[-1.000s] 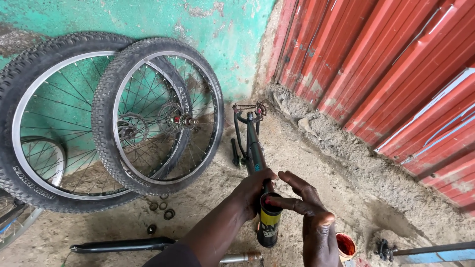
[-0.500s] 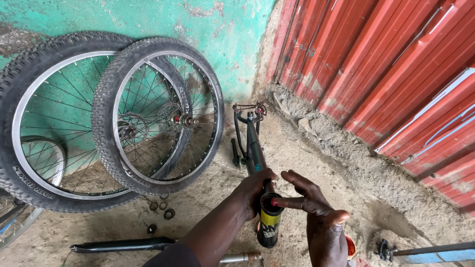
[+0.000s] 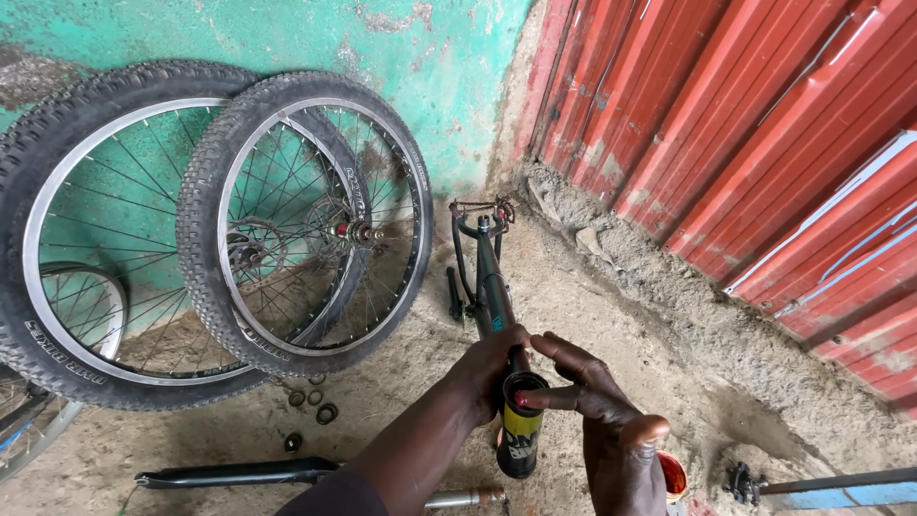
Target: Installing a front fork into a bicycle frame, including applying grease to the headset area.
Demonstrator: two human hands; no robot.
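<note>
A dark bicycle frame [image 3: 485, 277] stands on the dirt ground, its short yellow and black head tube [image 3: 522, 432] nearest me. My left hand [image 3: 487, 368] is wrapped around the frame just behind the top of that tube. My right hand [image 3: 597, 416] hovers beside the tube with a fingertip at its open top rim, where red grease shows. A small red pot [image 3: 671, 475] sits partly hidden behind my right hand.
Two spoked bicycle wheels [image 3: 306, 225] with knobby tyres lean on a green wall. Several small rings [image 3: 320, 406] lie on the ground below them. A black fork [image 3: 244, 472] lies at lower left. Red corrugated sheeting [image 3: 755, 143] runs along the right, with a bar [image 3: 831, 481] below.
My right hand has shifted slightly, its finger now at the tube's top rim. The left hand keeps the same hold on the frame.
</note>
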